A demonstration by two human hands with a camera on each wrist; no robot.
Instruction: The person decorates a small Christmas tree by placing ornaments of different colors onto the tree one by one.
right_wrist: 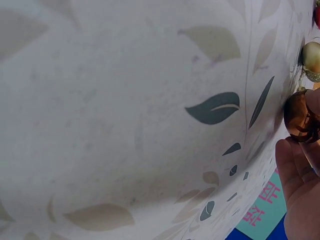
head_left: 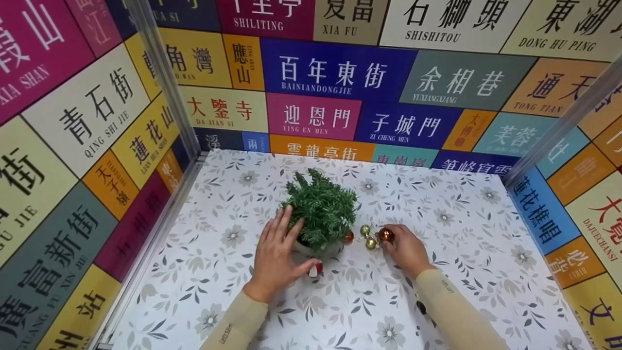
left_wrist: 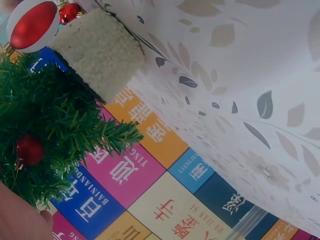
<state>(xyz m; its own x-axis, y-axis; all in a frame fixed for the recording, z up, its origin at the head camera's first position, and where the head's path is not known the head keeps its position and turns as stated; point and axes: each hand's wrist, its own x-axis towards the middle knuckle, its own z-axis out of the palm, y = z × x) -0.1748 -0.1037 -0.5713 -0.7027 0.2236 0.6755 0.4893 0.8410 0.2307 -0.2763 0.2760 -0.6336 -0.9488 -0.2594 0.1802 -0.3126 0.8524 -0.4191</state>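
A small artificial Christmas tree (head_left: 320, 206) stands in a pale fleecy pot (left_wrist: 107, 55) on the table. My left hand (head_left: 277, 253) rests against the tree's left side, fingers spread and fairly straight, thumb at a red-and-white ornament (head_left: 316, 269) low in front. Among the branches hangs a dark red bauble (left_wrist: 30, 150). To the right of the tree, my right hand (head_left: 409, 250) pinches a shiny copper-red bauble (head_left: 386, 234) between thumb and fingers, close over the table. Gold baubles (head_left: 371, 243) lie just left of it, and another red bauble (head_left: 349, 236) shows by the pot.
White floral paper covers the table (head_left: 233, 291). Panels with large printed characters (head_left: 335, 68) rise behind and on both sides, with metal posts (head_left: 165, 73) at the corners. A small black object (head_left: 421, 307) lies beside the right forearm.
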